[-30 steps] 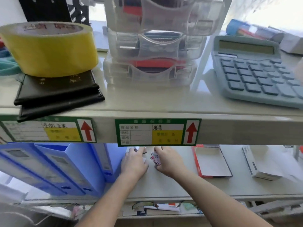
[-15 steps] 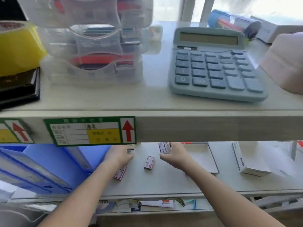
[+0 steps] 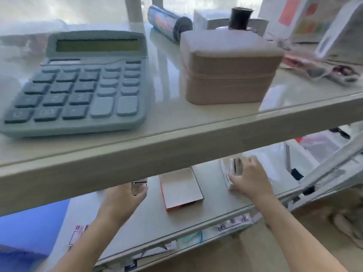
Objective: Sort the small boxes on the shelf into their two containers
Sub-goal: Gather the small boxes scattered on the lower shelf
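Note:
On the lower shelf, my left hand [image 3: 125, 197] is shut on a small box [image 3: 139, 185], held just left of an open red-edged tray [image 3: 181, 188]. Further right, my right hand [image 3: 248, 177] grips another small box [image 3: 234, 166] over a white container [image 3: 225, 177] that my hand mostly hides. One more small box [image 3: 77, 235] lies flat near the front left of this shelf. The upper shelf's front edge hides the back of the lower shelf.
The upper shelf [image 3: 176, 134] carries a blue calculator [image 3: 78, 83], a tan lidded box [image 3: 229, 75], a rolled tube [image 3: 169, 22] and a dark-capped bottle [image 3: 238, 17]. A blue folder [image 3: 29, 228] stands at lower left. A metal frame [image 3: 332, 165] slants at right.
My view swung right along the shelf. Both hands moved right with a small box each, the right one from the shelf's middle to the white container, the left toward the red-edged tray.

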`<state>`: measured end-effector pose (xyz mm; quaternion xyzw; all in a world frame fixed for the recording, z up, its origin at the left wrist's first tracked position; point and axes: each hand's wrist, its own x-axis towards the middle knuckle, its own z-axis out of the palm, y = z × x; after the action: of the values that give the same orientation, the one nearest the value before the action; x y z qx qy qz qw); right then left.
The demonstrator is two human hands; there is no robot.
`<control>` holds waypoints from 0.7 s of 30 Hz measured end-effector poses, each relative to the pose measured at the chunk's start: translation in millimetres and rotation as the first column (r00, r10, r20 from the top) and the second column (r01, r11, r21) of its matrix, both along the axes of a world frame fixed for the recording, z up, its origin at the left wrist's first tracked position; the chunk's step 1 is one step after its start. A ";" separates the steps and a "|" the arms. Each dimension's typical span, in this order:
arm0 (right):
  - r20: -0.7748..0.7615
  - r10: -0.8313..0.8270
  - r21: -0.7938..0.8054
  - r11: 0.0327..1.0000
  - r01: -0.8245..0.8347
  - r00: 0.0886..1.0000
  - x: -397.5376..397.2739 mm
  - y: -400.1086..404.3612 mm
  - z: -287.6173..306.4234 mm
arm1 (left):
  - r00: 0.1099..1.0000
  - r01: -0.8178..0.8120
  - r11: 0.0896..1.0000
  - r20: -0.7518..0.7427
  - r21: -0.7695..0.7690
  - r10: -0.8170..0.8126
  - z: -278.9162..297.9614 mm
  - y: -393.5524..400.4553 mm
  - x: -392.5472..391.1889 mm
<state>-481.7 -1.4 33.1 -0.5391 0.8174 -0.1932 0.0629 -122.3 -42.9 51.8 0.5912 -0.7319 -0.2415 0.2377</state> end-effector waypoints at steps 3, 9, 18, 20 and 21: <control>-0.151 0.021 0.188 0.982 0.008 0.988 -21.2 -4.4 -5.7 | 0.987 0.145 0.988 -0.056 -0.056 -0.148 7.4 3.3 -47.5; -0.193 0.231 0.321 0.933 -0.161 0.953 -2.3 -8.5 -12.7 | 0.951 0.274 0.957 -0.124 -0.092 -0.284 12.8 4.9 -125.9; -0.227 0.372 0.289 0.908 -0.303 0.900 24.9 -7.8 -23.0 | 0.912 0.199 0.979 -0.359 -0.035 -0.198 17.4 3.7 -213.7; -0.227 0.367 0.293 0.909 -0.296 0.902 20.3 -7.4 -21.3 | 0.915 0.192 0.981 -0.355 -0.041 -0.194 9.2 -0.6 -222.4; -0.233 0.365 0.291 0.911 -0.294 0.901 17.3 -6.2 -19.2 | 0.921 0.195 0.980 -0.336 -0.042 -0.198 4.4 -3.1 -224.2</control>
<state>-464.4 -7.6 13.9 -0.6802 0.7316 0.0032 0.0445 -346.6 -46.1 56.2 0.4638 -0.7366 -0.3590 0.3368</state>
